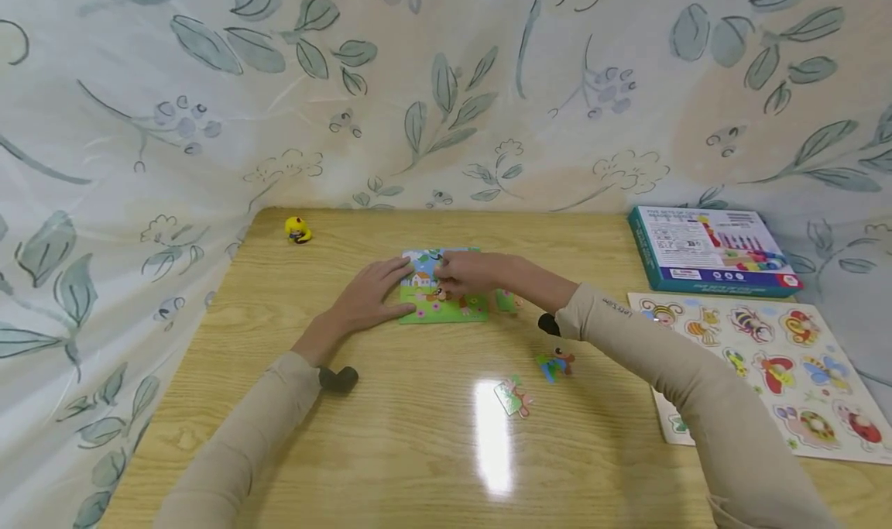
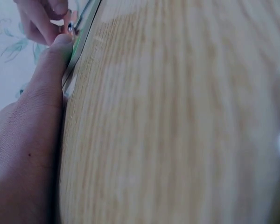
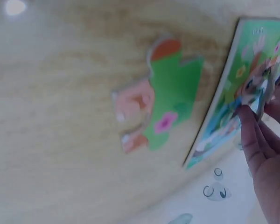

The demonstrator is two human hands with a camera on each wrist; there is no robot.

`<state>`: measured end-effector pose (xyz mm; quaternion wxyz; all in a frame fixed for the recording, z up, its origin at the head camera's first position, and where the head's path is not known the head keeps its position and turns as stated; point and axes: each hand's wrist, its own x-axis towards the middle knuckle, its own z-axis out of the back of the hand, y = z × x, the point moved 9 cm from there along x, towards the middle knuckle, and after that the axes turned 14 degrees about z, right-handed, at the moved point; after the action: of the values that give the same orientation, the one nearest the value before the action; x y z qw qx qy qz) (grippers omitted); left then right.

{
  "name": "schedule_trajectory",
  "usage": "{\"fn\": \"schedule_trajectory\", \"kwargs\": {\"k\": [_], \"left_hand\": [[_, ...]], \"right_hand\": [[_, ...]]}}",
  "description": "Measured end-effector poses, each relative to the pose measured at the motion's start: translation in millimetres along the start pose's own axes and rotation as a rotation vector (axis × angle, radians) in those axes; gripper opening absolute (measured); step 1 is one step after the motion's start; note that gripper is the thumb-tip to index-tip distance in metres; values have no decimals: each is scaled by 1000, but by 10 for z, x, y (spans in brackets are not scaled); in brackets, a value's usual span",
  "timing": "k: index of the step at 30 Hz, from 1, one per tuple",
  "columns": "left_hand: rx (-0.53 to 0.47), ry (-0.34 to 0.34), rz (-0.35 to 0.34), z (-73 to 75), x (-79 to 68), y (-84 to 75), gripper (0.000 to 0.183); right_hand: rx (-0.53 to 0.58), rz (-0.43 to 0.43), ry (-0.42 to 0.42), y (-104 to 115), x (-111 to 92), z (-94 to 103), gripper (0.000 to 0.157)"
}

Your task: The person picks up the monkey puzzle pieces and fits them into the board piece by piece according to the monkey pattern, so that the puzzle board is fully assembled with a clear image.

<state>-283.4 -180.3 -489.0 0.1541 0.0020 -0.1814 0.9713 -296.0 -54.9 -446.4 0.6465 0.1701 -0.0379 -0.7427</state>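
Observation:
A picture puzzle board (image 1: 420, 312) with a house, grass and flowers lies at the middle of the table. My left hand (image 1: 364, 297) rests along its left side, fingers extended and thumb at the lower left edge. Over the board, my right hand (image 1: 477, 272) pinches a puzzle piece (image 3: 267, 95) between thumb and fingers. In the right wrist view that piece is tilted up from the picture; its printed side is mostly hidden. A loose green puzzle piece (image 3: 175, 100) with a pink flower lies beside the board, partly under the right wrist in the head view.
Two more loose puzzle pieces (image 1: 513, 397) lie nearer the front. A yellow-haired figurine (image 1: 297, 230) stands at the back left. At the right are a boxed set (image 1: 711, 249) and, partly under the right sleeve, an insect picture board (image 1: 759, 335). A patterned curtain (image 1: 446, 165) hangs behind the table.

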Motion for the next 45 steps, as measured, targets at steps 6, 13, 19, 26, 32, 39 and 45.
{"fn": "schedule_trajectory", "kwargs": {"k": [6,13,19,26,32,39,45], "left_hand": [[4,14,4,-37,4,-4,79],[5,23,9,-33,1,-23,79],[5,17,-8,-2,-7,-51,79],[11,-3,-22,35,1,-61,79],[6,7,-13,34,-11,-57,79],[4,1,-26,9,-8,-66,78],[-14,1,-10,10,-6,-49,78]], "right_hand": [[4,9,75,50,-41,-11,18],[-92,15,86,88,-64,-11,23],[-229,28,76,121,-74,14,20],[-281,-14,101,105,-90,7,26],[-264,-3,8,112,-124,-21,38],[-317,-29,-185,94,-310,52,37],[-202,-201,-289,-56,-1032,69,43]]}}
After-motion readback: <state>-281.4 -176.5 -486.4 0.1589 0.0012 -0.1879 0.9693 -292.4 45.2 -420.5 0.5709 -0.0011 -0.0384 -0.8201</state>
